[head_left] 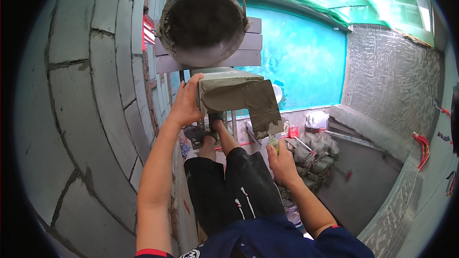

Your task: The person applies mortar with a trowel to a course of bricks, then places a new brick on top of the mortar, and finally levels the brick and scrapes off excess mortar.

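My left hand [185, 101] grips the left end of a grey block [217, 79] whose near face is coated with wet mortar [229, 96]. In my right hand [283, 161] is a trowel [266, 117], its mortar-covered blade pressed flat against the right part of that face. The trowel's yellow-green handle sits inside my fist. Just above the block hangs a mortar-smeared metal bucket [203, 26], its open mouth facing me. My legs in black shorts [234, 186] and dark shoes [201, 134] stand below on a narrow ledge.
A grey block wall [91, 95] with mortar joints curves along the left. Stacked grey blocks [251, 43] lie behind the bucket. Far below are piled sacks [313, 155], a grey floor [358, 186], a turquoise tarp [306, 62] and a scored plaster wall [392, 81].
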{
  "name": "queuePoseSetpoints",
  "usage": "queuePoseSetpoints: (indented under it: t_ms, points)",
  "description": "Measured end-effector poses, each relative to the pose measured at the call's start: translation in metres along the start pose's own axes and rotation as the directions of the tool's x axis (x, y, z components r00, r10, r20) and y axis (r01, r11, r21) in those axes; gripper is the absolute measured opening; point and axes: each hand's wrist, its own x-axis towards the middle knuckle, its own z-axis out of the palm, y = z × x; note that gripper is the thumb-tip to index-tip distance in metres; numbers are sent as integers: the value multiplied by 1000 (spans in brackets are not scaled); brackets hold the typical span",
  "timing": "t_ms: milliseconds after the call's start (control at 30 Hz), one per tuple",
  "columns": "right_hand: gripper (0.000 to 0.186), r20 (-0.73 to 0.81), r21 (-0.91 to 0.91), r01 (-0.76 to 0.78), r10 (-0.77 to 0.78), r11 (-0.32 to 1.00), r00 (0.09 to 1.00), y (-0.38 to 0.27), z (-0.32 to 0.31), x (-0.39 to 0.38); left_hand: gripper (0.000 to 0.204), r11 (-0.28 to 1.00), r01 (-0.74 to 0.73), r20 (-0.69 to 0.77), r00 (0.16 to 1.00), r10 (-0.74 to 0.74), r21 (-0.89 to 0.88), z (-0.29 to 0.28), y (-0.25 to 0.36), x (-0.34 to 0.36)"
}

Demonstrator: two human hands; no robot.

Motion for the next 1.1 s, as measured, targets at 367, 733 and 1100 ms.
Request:
queuePoseSetpoints:
  t_ms: [367, 733, 1100]
  points:
    - [45, 279, 746, -240, 36, 622, 960, 76, 36, 33, 107, 999, 2, 21, 1000, -1, -37, -4, 13, 4]
    - [38, 251, 496, -163, 39, 853, 967, 41, -58, 63, 101, 997, 43, 46, 998, -40, -68, -6, 11, 1]
    - [41, 377, 200, -109, 26, 974, 926, -35, -115, 103, 103, 999, 37, 41, 998, -37, 8, -4, 8, -1]
